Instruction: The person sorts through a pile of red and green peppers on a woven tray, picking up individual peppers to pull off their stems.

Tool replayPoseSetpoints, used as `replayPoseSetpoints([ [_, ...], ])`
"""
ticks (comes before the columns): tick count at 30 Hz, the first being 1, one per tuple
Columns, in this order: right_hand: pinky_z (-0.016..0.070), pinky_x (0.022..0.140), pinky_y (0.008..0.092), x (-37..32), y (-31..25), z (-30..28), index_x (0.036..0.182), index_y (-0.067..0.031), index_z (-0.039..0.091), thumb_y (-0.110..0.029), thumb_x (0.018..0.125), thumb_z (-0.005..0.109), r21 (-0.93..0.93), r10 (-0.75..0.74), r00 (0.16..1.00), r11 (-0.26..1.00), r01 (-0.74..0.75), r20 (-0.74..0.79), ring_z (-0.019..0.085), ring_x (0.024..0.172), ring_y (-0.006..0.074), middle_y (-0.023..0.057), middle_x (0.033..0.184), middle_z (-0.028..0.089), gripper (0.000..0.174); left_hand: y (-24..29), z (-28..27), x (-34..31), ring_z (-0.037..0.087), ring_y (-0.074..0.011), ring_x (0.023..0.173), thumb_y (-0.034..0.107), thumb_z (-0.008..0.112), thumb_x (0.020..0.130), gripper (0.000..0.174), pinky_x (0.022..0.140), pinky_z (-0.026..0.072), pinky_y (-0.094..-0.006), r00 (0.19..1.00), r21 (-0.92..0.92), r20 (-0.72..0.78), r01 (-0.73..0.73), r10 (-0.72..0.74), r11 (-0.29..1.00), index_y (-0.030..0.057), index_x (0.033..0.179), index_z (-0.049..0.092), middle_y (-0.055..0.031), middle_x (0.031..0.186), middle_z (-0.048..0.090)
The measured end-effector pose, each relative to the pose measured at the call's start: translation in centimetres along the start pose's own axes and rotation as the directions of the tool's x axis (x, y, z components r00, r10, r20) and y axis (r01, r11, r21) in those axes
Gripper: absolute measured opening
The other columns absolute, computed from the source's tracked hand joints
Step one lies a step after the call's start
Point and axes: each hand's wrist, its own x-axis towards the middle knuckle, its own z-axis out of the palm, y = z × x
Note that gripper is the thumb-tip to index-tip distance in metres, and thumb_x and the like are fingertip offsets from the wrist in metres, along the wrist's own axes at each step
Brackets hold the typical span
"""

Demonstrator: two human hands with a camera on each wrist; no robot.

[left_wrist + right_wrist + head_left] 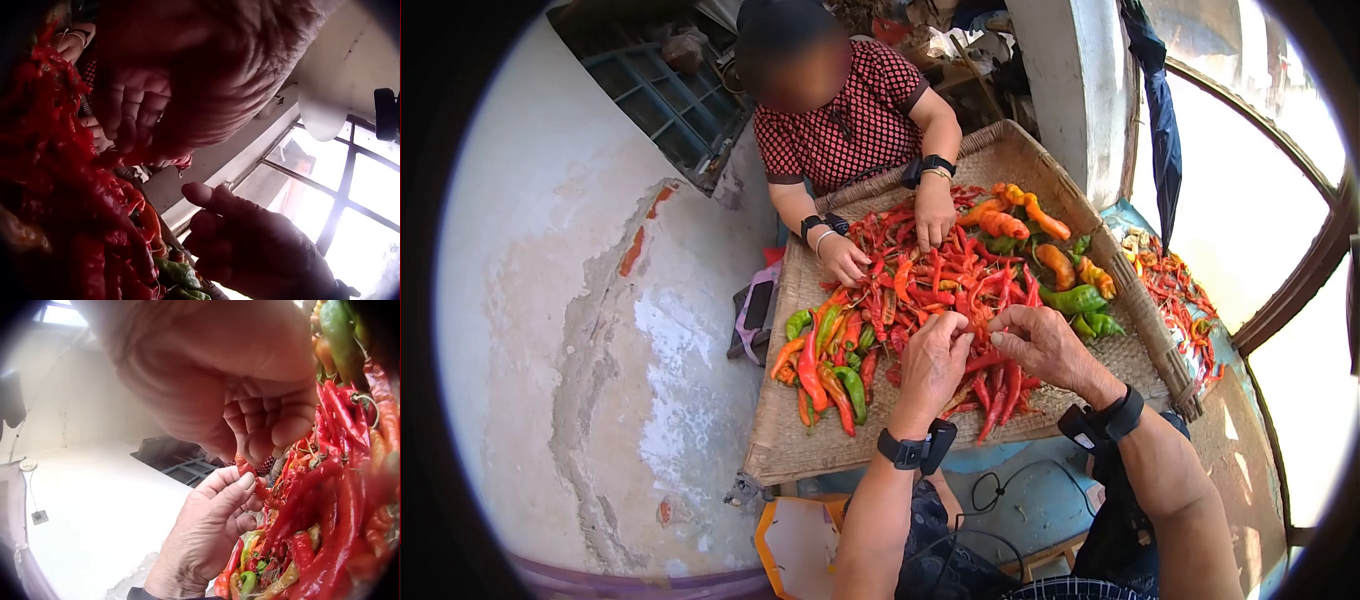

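Note:
Above the heap of red peppers (960, 275), my left hand (933, 362) and right hand (1048, 350) are close together. In the right wrist view, the left hand (203, 528) pinches a small red pepper (242, 466) between thumb and fingers. The curled fingers of the right hand (181, 369) are at that pepper's upper end; whether they grip it cannot be told. In the left wrist view, the right hand (256, 247) has its thumb and fingertips near each other beside the left hand (219, 75), which hides most of its hold.
Across the woven tray (790, 455), another person (840, 130) has both hands in the peppers. Green and orange peppers (1075, 300) are along its right side, mixed ones (830, 370) at its left. More peppers (1175, 300) lie beyond its right edge; a dark umbrella (1165, 140) hangs there.

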Motion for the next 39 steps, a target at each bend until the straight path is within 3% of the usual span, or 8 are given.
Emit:
replayPoseSetpoints([
  [6,0.0432,0.054,0.0278,0.0,0.1,-0.1,0.094,0.0016,0.062,-0.014,0.087,0.063,-0.019,0.012,1.0,1.0,-0.012,0.0,0.049,0.06,0.0097,0.0037,0.066,0.055,0.017,-0.2,-1.0,0.6,0.056,-0.0068,0.068,0.014,0.059,0.091,0.015,0.061,0.0472,-0.0216,0.946,-0.728,0.073,0.268,-0.316,0.632,0.0021,0.099,0.056,-0.0023,0.085,0.064],
  [16,0.0457,0.055,0.0318,0.2,0.1,0.1,0.101,0.0029,0.06,-0.016,0.087,0.063,-0.012,0.014,0.998,1.0,-0.014,-0.055,0.056,0.059,0.0153,0.0092,0.065,0.059,0.024,1.3,-1.0,0.0,0.053,-0.004,0.064,0.013,0.059,0.091,0.018,0.058,0.0454,-0.0186,0.943,-0.712,0.224,0.331,-0.247,0.619,0.0016,0.105,0.057,0.0,0.083,0.062],
  [20,0.0452,0.054,0.0319,0.1,0.2,-0.1,0.102,0.0024,0.06,-0.017,0.087,0.063,-0.056,0.017,0.999,0.998,-0.02,-0.046,0.056,0.058,0.0153,0.0093,0.063,0.058,0.024,-0.1,-2.1,0.7,0.058,-0.0071,0.075,0.011,0.06,0.09,0.026,0.065,0.0482,-0.021,0.935,-0.706,0.168,0.334,-0.311,0.624,-0.0009,0.113,0.054,-0.0068,0.096,0.064],
  [22,0.0451,0.054,0.032,0.0,0.1,-0.1,0.102,0.0022,0.06,-0.017,0.087,0.063,-0.037,0.025,0.999,0.999,-0.026,-0.043,0.055,0.058,0.0156,0.0093,0.063,0.057,0.024,-1.5,-1.9,1.7,0.061,-0.0126,0.091,0.013,0.061,0.09,0.043,0.077,0.0497,-0.0242,0.919,-0.85,-0.1,0.121,-0.382,0.513,-0.0041,0.127,0.045,-0.0133,0.112,0.06],
  [26,0.045,0.055,0.0321,0.1,0.6,0.0,0.103,0.002,0.06,-0.017,0.087,0.062,-0.012,0.029,0.998,0.999,-0.03,-0.063,0.055,0.058,0.0159,0.0092,0.062,0.056,0.024,-4.3,-2.0,1.6,0.061,-0.0171,0.095,0.018,0.064,0.089,0.052,0.086,0.0491,-0.028,0.838,-0.757,-0.282,0.105,-0.468,0.645,-0.007,0.13,0.044,-0.0162,0.114,0.06],
  [28,0.0449,0.055,0.0321,0.3,0.7,0.0,0.103,0.0021,0.06,-0.017,0.087,0.062,-0.025,0.034,0.996,0.999,-0.036,-0.078,0.055,0.057,0.016,0.0088,0.062,0.056,0.025,-3.8,-2.8,0.5,0.062,-0.0153,0.088,0.018,0.065,0.088,0.04,0.081,0.0506,-0.0292,0.929,-0.52,0.088,0.351,-0.36,0.779,-0.0053,0.118,0.055,-0.0128,0.104,0.065],
  [33,0.0423,0.053,0.031,0.5,0.6,0.2,0.103,0.0025,0.06,-0.018,0.087,0.062,-0.017,0.003,0.981,1.0,-0.007,-0.191,0.05,0.056,0.0144,0.0065,0.06,0.052,0.026,0.5,-1.2,-2.0,0.061,-0.0302,0.077,0.012,0.069,0.078,0.019,0.07,0.0484,-0.0382,0.993,0.114,0.117,-0.024,0.01,0.993,-0.0001,0.091,0.061,-0.0139,0.08,0.061],
  [39,0.0409,0.051,0.0296,0.3,0.9,-0.3,0.1,0.003,0.061,-0.015,0.087,0.062,0.023,0.026,0.981,0.999,-0.022,-0.192,0.048,0.055,0.0123,0.0063,0.06,0.052,0.022,0.5,-1.3,-2.0,0.061,-0.0244,0.071,0.012,0.067,0.08,0.015,0.064,0.0469,-0.0357,0.99,0.084,0.142,-0.022,0.01,0.996,-0.0011,0.085,0.062,-0.01,0.074,0.061],
])
